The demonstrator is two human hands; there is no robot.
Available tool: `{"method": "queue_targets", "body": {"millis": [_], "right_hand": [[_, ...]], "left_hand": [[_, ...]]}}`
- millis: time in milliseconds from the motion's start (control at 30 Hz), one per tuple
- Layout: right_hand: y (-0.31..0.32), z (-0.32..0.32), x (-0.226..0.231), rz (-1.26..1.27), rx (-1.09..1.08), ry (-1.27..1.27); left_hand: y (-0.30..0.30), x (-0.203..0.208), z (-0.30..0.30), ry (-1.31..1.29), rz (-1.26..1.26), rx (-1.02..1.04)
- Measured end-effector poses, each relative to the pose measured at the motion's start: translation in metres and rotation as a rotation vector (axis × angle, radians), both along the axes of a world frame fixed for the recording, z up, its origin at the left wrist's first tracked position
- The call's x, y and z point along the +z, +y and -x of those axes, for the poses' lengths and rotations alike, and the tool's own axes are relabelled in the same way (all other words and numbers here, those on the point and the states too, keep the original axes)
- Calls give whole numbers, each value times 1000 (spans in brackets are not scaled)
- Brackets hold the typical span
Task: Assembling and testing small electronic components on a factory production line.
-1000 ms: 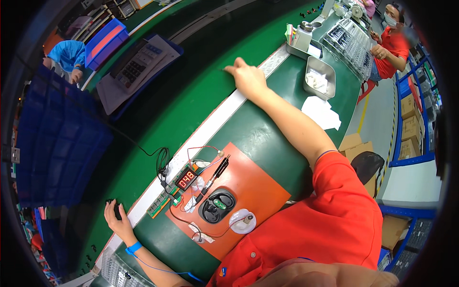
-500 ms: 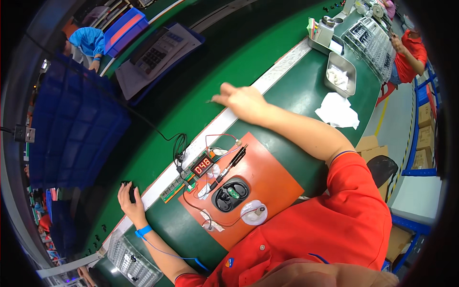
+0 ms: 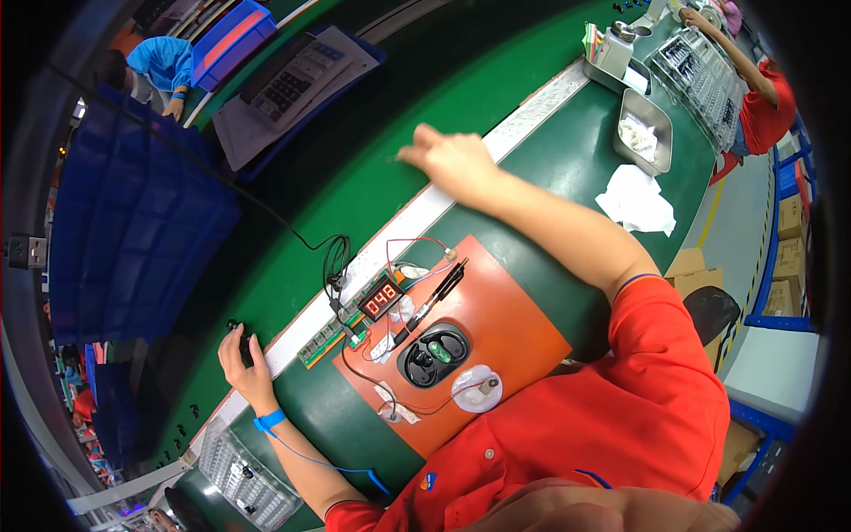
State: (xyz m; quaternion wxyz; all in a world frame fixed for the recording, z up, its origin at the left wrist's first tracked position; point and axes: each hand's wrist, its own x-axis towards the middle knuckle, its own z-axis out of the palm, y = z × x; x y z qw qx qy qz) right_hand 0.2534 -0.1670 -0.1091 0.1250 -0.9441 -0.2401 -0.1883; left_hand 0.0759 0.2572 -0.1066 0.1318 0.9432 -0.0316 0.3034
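My left hand [image 3: 246, 368] hangs over the green belt past the white edge strip, its fingers curled round a small black part [image 3: 247, 348]. A blue wrist strap [image 3: 269, 420] with a thin cord is on that wrist. My right hand [image 3: 456, 167] reaches over the same edge further up, thumb and fingers pinched; a faint small thing at the fingertips is too blurred to name. Between my arms, an open black oval earphone case [image 3: 415, 364] lies on an orange mat [image 3: 519, 341]. Beside it are a pen [image 3: 449, 279] and a small red-digit meter [image 3: 381, 297] with wires.
A green circuit strip [image 3: 324, 346] and black cable [image 3: 335, 266] lie by the edge. A metal tray [image 3: 663, 151], white cloth [image 3: 636, 199] and clear parts tray [image 3: 696, 75] are at the right, another clear tray [image 3: 244, 479] at lower left. Blue crates [image 3: 133, 222] stand left; co-workers sit nearby.
My left fingers have closed in round the small black part. My right hand has barely moved. The view has shifted slightly, and the co-worker at the right has raised an arm to the clear tray.
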Motion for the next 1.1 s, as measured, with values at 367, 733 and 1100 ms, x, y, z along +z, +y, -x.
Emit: {"method": "queue_targets", "body": {"millis": [367, 733, 1100], "right_hand": [[-17, -6, -3, -36, -77, 24], [-22, -6, -1, -17, -114, 24], [-26, -5, -2, -31, -165, 13]], "left_hand": [[19, -14, -3, 18, 173, 154], [-24, 9, -29, 382, 129, 407], [-47, 5, -44, 263, -246, 412]]}}
